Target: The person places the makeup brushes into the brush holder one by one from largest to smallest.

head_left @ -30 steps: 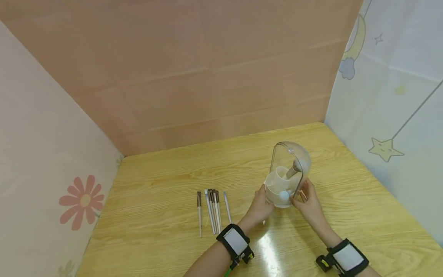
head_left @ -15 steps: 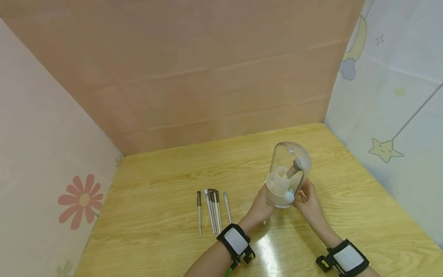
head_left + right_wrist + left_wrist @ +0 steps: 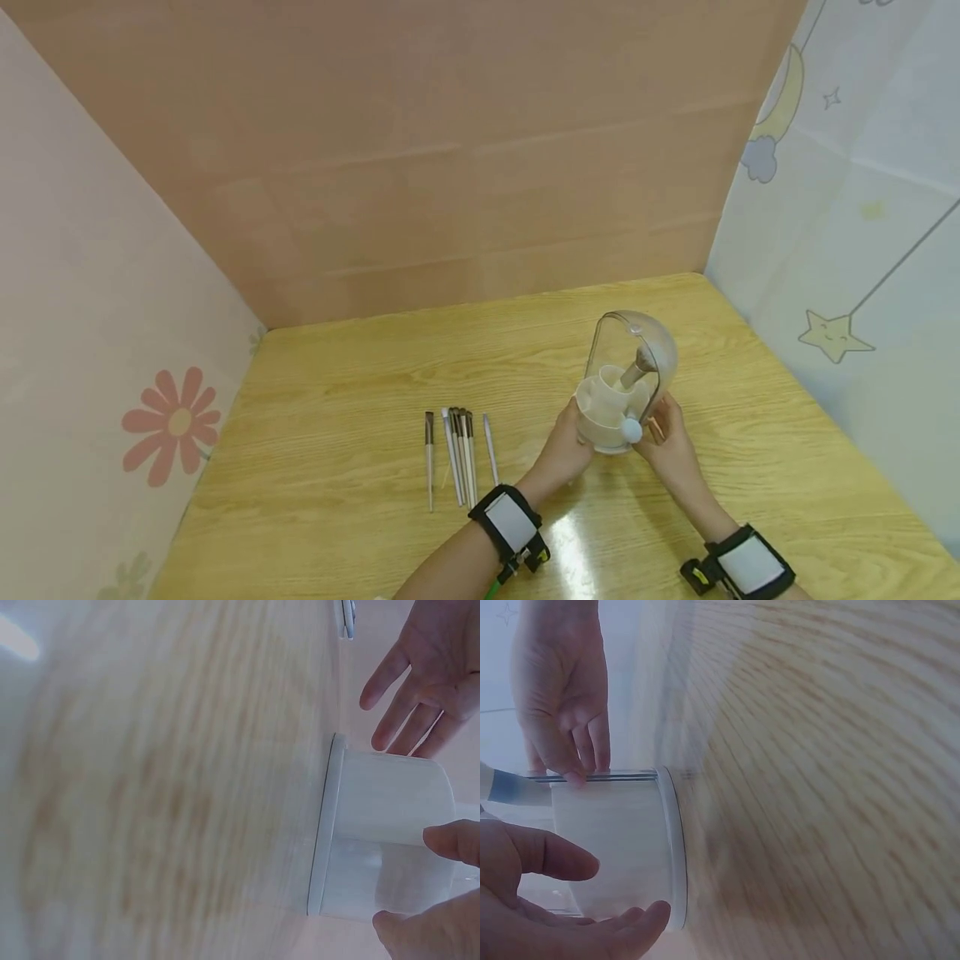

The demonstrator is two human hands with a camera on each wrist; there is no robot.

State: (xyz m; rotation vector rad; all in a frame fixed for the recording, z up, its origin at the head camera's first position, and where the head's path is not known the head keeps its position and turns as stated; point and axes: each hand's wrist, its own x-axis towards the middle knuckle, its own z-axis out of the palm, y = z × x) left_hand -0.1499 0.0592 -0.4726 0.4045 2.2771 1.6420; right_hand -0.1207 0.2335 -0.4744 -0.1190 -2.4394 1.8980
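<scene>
A cream makeup brush holder point(image 3: 603, 417) with a clear domed cover point(image 3: 602, 337) stands on the table, right of centre. One makeup brush point(image 3: 636, 368) leans inside. A pale blue round tip point(image 3: 631, 430) juts out at the holder's front right; its lower part is hidden. My left hand point(image 3: 564, 447) holds the holder's left side; in the left wrist view its thumb and fingers curve around the cream wall point(image 3: 619, 847). My right hand point(image 3: 673, 446) grips the clear cover's edge on the right, its thumb at the front and its other fingers partly hidden.
Several makeup brushes point(image 3: 462, 454) lie in a group left of my left hand. A single brush point(image 3: 430, 458) and a pale slim one point(image 3: 491, 450) lie on either side. Fabric walls point(image 3: 420, 167) border the table point(image 3: 337, 375) behind and at both sides.
The pale blue round tip has shifted right and slightly down, away from my right thumb. Both hands keep nearly the same places on the holder. The loose brushes lie unmoved.
</scene>
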